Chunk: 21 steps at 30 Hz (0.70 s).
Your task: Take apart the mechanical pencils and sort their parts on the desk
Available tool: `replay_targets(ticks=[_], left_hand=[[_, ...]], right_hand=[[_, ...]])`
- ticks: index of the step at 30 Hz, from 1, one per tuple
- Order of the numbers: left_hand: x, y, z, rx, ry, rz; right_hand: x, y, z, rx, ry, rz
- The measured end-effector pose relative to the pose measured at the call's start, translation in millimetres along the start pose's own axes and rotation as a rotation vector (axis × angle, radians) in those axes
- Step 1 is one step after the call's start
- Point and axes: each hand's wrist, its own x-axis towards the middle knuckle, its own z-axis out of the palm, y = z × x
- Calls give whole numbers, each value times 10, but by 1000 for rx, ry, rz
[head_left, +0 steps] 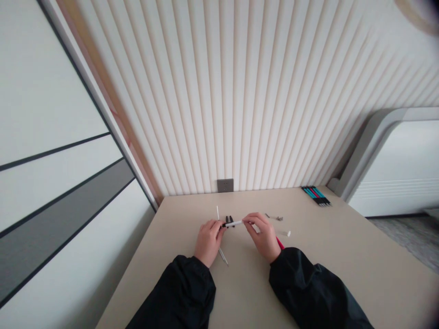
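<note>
Sleeves [178, 292], left hand [207, 240], right hand [264, 237]: fingers [252, 225] tight on either end of white pen [234, 224]

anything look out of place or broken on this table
Nothing spilled or plainly broken. A pen looks taken apart, though: the left hand and right hand hold a white barrel between them, with a thin white tube, small black parts and a small metal bit loose on the table. The bundled pens lie tidy.

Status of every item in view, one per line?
Pen: held level, off the table.
Left hand: shut on pen's black end.
Right hand: shut on pen's white end.
Spare pens: bunched, lying flat, untouched.
Metal part: loose on table.
Red part: lying flat, half hidden by right hand.
</note>
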Motion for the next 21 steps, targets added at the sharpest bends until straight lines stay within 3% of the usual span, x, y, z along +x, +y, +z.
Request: replay_targets(ticks=[15,21], left_hand=[[7,29,22,-70,-18,-11],[-6,35,31,-61,-53,4]], right_hand=[[-99,-11,-118,-64,-3,-23],[-103,-40,-119,-98,-54,-110]])
